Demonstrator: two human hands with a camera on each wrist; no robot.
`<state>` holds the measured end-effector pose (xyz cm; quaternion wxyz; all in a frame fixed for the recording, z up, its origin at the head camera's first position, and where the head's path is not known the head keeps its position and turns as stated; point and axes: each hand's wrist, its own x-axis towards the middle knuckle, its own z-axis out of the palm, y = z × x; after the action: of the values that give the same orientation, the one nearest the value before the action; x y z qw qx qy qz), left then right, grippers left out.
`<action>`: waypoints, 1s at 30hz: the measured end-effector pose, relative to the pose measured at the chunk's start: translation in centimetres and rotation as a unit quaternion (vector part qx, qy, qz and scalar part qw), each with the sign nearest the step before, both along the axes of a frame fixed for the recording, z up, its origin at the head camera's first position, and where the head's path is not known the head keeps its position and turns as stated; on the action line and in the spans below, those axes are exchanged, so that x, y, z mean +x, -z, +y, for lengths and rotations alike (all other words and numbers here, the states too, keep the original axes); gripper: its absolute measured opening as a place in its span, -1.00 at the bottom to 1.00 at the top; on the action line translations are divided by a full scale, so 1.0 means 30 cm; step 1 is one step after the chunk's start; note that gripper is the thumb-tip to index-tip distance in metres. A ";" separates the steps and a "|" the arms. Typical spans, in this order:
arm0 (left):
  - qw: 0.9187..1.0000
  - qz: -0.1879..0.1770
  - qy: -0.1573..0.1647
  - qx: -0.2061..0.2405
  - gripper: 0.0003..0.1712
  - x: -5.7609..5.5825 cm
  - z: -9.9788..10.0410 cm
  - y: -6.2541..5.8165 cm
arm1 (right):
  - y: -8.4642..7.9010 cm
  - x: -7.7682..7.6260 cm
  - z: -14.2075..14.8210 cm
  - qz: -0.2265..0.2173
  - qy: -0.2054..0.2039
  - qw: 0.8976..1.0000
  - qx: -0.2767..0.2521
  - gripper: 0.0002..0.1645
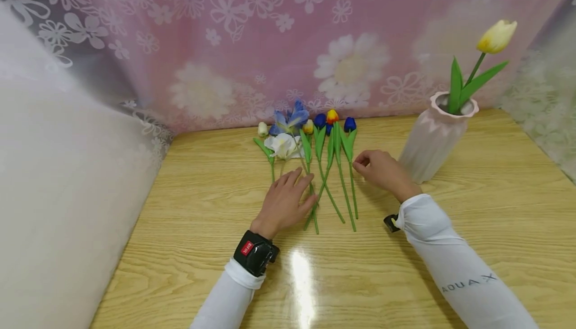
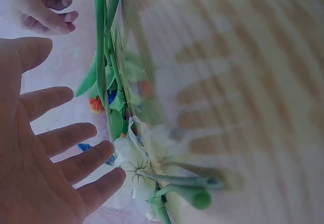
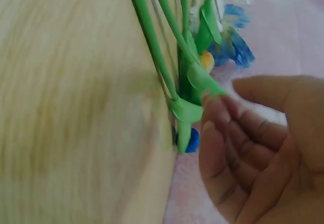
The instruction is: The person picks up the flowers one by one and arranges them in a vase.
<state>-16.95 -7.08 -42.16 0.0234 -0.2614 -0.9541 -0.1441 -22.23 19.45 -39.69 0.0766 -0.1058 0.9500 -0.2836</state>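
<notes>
- Head: a wood-grain counter (image 1: 180,219) with a streak of glare (image 1: 302,289) stands against a pink floral cloth (image 1: 252,34); white sheeting (image 1: 54,179) covers the left side.
- Head: artificial flowers (image 1: 284,145) lie side by side near the cloth, some stems crossing; a pale yellow tulip (image 1: 497,36) stands in the vase (image 1: 434,139) at right.
- Head: the right sleeve (image 1: 463,264) appears to read "AQUA X"; the wristband's red label (image 1: 246,248) is too small to read surely.
- Left wrist: the left grip (image 2: 38,155) is wide and holds nothing, near green stems (image 2: 99,21); the glossy counter mirrors its fingers (image 2: 50,101).
- Right wrist: the right grip (image 3: 258,153) is narrow, loosely curled, beside green leaves (image 3: 187,110); I cannot tell whether it touches them.
</notes>
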 end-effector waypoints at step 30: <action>1.000 -0.020 -0.009 -0.017 -0.36 0.003 -0.004 -0.010 | 0.053 -0.029 -0.060 -0.065 0.044 0.997 0.004 -0.55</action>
<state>-16.84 -7.21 -41.87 0.0010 -0.2500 -0.9591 -0.1327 -23.09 17.64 -41.29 0.1260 -0.0454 0.9479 -0.2891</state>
